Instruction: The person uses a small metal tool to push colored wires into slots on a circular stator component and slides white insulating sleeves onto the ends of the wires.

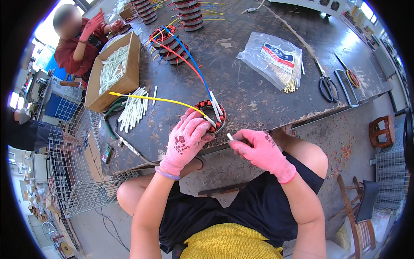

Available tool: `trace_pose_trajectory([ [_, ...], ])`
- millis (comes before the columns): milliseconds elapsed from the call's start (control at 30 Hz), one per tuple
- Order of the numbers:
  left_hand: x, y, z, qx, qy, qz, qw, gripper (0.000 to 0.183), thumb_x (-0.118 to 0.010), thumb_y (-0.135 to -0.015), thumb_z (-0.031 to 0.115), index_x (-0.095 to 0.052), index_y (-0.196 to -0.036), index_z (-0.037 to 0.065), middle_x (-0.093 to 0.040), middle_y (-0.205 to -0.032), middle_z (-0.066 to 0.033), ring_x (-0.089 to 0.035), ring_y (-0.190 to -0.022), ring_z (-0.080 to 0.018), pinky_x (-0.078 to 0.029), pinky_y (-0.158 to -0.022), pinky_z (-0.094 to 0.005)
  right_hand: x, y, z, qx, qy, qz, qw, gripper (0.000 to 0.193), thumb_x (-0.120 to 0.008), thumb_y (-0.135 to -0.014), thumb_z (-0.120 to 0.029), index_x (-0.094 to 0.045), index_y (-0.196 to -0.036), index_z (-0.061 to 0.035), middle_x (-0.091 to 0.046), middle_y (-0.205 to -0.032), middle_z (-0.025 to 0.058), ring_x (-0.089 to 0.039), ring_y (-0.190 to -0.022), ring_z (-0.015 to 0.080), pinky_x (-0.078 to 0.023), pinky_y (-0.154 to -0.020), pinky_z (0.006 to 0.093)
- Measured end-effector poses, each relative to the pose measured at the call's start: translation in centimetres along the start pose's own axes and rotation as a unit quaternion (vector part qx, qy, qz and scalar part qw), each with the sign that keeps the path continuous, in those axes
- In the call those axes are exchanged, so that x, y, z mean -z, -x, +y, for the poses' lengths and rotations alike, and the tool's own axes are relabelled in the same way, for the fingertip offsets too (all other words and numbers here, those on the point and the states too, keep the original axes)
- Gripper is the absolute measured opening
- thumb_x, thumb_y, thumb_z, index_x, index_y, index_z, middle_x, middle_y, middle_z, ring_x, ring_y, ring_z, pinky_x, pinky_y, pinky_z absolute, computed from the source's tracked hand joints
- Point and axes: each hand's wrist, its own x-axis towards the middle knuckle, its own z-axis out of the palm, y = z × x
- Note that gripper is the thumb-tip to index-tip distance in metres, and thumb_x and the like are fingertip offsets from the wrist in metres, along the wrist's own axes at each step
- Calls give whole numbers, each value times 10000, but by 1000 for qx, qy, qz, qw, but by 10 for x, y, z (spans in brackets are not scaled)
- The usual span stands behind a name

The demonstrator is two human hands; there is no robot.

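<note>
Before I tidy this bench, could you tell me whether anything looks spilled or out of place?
Mostly orderly. White sleeve tubes lie scattered loose on the table beside their cardboard box, and thin sticks poke out of the open plastic bag. Reddish scraps litter the floor.

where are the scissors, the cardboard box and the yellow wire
scissors [327, 86], head view, on the dark handles
cardboard box [129, 80], head view, on its near side wall
yellow wire [164, 100], head view, on its middle stretch

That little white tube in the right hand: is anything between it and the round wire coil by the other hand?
Nothing visible does. The white tube in the right hand sits just right of the wound coil, which the left hand steadies; only bare table edge lies between.
</note>
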Motion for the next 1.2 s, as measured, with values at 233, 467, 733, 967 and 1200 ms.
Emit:
trace_pose_trajectory([
  [233, 8, -2, -1, 7, 59, -3, 998, 451, -819, -679, 158, -592, -1057, 65, -620, -1135, -131, -553, -1205, -399, -471, -987, -481, -15, -2, -9, -42, 8, -45, 998, 249, -603, -938, -240, -637, -965, 4, -598, -703, 16, -531, -581, 67, -443, -538, 250],
  [467, 14, -2, -2, 28, 119, -19, 992, 461, -825, -676, 73, -594, -1075, 62, -629, -1112, -105, -548, -1219, -371, -444, -1037, -482, -21, -5, -11, -48, 15, -51, 997, 252, -591, -930, -242, -639, -940, 6, -609, -699, 19, -547, -588, 76, -453, -544, 251],
  [733, 16, 0, -7, 36, 165, -31, 985, 434, -785, -727, 97, -610, -1124, 72, -620, -1175, -113, -538, -1228, -348, -395, -1083, -479, -30, -7, -15, -82, -67, -33, 994, 274, -589, -938, -268, -637, -942, 2, -626, -725, 26, -552, -602, 73, -446, -549, 238],
  [967, 12, 1, -3, 40, 184, -3, 982, 435, -790, -692, 77, -615, -1091, 67, -635, -1109, -94, -567, -1198, -313, -376, -1111, -487, -49, -27, -11, -103, -278, 7, 955, 225, -606, -959, -256, -630, -919, -36, -584, -736, 13, -463, -568, 45, -368, -528, 187],
  [1200, 0, 7, -7, 42, 152, 47, 986, 404, -787, -646, 38, -640, -1020, 82, -648, -1039, -59, -601, -1149, -287, -422, -1080, -454, -48, -9, -24, -22, 64, 64, 996, 330, -608, -946, -337, -664, -993, -15, -649, -730, 22, -590, -627, 64, -455, -565, 202],
])
